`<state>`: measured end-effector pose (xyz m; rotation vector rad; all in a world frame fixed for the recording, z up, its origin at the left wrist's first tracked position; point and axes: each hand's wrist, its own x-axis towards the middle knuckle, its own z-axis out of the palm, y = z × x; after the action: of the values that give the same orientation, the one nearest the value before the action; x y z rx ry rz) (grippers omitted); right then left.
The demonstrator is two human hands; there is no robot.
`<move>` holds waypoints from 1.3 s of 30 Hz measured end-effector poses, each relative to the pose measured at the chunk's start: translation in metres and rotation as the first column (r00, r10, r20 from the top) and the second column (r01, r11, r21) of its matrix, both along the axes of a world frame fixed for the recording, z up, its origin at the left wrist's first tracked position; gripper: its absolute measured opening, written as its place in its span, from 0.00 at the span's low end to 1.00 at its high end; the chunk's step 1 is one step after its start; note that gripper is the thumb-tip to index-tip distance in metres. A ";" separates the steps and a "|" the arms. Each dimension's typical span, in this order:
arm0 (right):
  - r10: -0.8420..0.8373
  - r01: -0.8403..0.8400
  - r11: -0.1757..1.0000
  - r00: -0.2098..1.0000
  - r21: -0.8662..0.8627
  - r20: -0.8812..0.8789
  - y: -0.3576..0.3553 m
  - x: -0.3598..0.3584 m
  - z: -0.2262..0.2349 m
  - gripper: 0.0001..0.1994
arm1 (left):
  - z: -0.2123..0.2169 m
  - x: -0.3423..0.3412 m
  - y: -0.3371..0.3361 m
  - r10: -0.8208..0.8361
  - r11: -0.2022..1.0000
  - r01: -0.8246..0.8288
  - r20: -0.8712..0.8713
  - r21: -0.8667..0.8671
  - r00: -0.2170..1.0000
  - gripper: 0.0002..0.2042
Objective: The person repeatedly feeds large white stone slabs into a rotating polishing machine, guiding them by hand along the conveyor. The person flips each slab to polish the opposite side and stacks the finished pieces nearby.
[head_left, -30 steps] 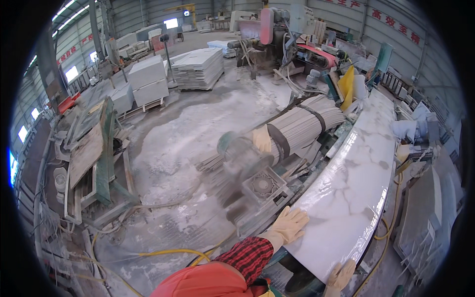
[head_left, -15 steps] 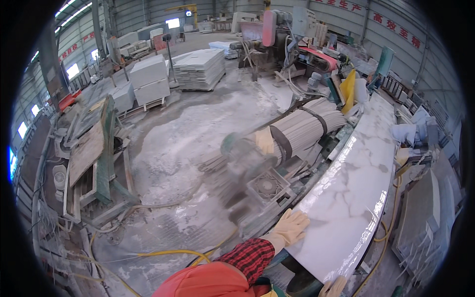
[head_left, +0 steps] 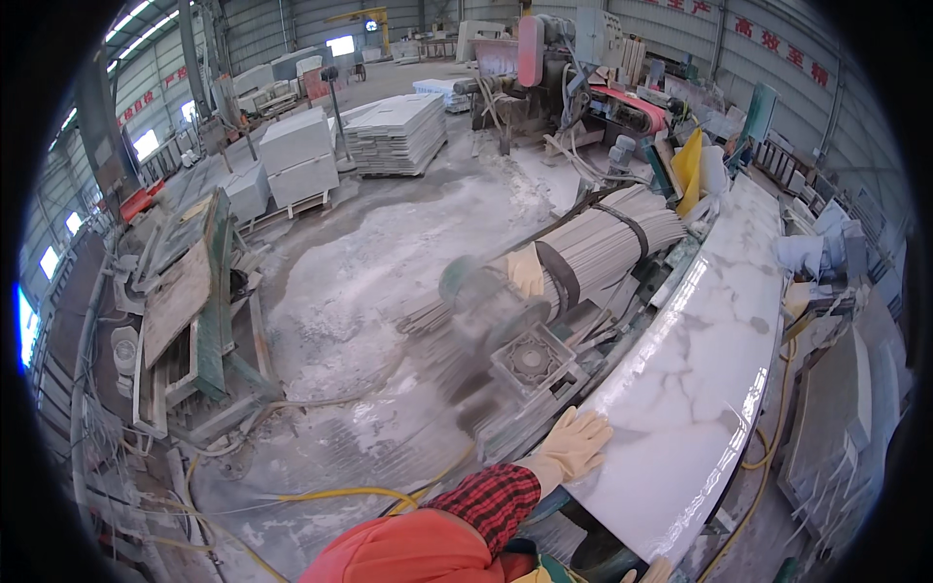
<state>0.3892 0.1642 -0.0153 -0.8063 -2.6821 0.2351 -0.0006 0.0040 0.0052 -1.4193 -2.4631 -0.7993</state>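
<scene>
left hand (head_left: pixel 573 442), in a pale work glove, lies flat and open on the near edge of the curved white marble slab (head_left: pixel 709 360), palm down, fingers spread, gripping nothing. the checked red sleeve (head_left: pixel 491 496) runs up from the lower edge to it. right hand (head_left: pixel 659 571) barely peeks in at the bottom rim by the slab's near end; whether it is clenched or loose, cannot tell.

the slab sweeps away from the hand in a long arc toward the far right, polished, glossy, grey-veined. judging by that shine, it's slick under a glove, and stone of this run will be very heavy, stiff and brittle at the edges. better pressed flat on the face or taken under the long edges than pinched at a corner.

just left of the hand, a carved square stone block (head_left: pixel 533 360) sits among offcuts. beyond it, a strapped bundle of stone strips (head_left: pixel 612 248). yellow hose (head_left: pixel 330 496) snakes over the dusty floor (head_left: pixel 389 253).
</scene>
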 end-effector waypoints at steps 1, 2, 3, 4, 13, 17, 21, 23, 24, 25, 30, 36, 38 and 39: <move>0.018 -0.018 1.000 1.000 0.019 0.005 0.001 0.003 -0.001 0.26 | 0.000 0.001 0.000 0.003 1.000 -0.003 0.003 -0.016 1.000 0.27; 0.046 -0.046 0.998 0.999 0.050 0.012 0.003 0.007 -0.002 0.26 | 0.001 0.002 -0.001 0.006 0.999 -0.006 0.006 -0.032 1.000 0.27; 0.095 -0.098 0.989 0.995 0.110 0.030 0.006 0.014 -0.006 0.26 | 0.002 0.002 -0.001 0.008 0.999 -0.007 0.008 -0.047 1.000 0.27; 0.154 -0.162 0.970 0.987 0.182 0.054 0.014 0.022 -0.011 0.25 | 0.003 0.002 -0.001 0.007 0.998 -0.006 0.013 -0.066 1.000 0.27; -0.098 0.091 0.985 0.994 0.145 0.041 0.012 -0.048 0.049 0.21 | 0.008 -0.006 0.001 -0.043 0.983 0.044 0.008 -0.179 0.999 0.30; 0.148 -0.007 0.828 0.967 0.561 -0.207 0.054 -0.057 0.002 0.20 | 0.009 -0.012 0.009 -0.076 0.982 0.079 0.024 -0.170 0.997 0.31; 0.153 -0.016 0.756 0.976 0.655 -0.153 0.057 -0.069 0.007 0.19 | 0.006 -0.018 0.012 -0.077 0.972 0.085 0.045 -0.218 0.996 0.31; 0.156 -0.002 0.780 0.969 0.626 -0.192 0.048 -0.073 0.019 0.19 | 0.012 -0.020 0.012 -0.076 0.967 0.087 0.055 -0.239 0.996 0.31; 0.131 0.004 0.789 0.976 0.614 -0.174 0.047 -0.073 0.021 0.19 | 0.017 -0.021 0.013 -0.078 0.965 0.090 0.059 -0.247 0.995 0.30; 0.106 0.009 0.799 0.982 0.602 -0.155 0.046 -0.072 0.021 0.20 | 0.021 -0.023 0.014 -0.092 0.961 0.108 0.071 -0.257 0.993 0.30; 0.135 -0.033 0.774 0.984 0.632 -0.115 0.054 -0.065 0.010 0.19 | 0.008 -0.027 0.014 -0.108 0.978 0.108 0.010 -0.176 0.994 0.28; 0.100 0.024 0.777 0.982 0.628 -0.162 0.051 -0.065 -0.001 0.19 | -0.008 -0.028 -0.016 -0.210 0.973 0.211 0.020 -0.090 0.977 0.27; 0.089 0.010 0.797 0.987 0.604 -0.133 0.048 -0.063 0.002 0.21 | -0.015 -0.023 -0.032 -0.212 0.977 0.211 -0.037 -0.026 0.977 0.27; 0.020 0.024 0.833 0.997 0.552 -0.074 0.054 -0.053 -0.011 0.25 | -0.015 -0.020 -0.035 -0.226 0.974 0.227 -0.065 0.010 0.972 0.28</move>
<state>0.3358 0.2187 -0.0259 -0.5934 -2.4658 -0.4893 -0.0204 -0.0315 -0.0100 -1.7140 -2.2696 -0.8026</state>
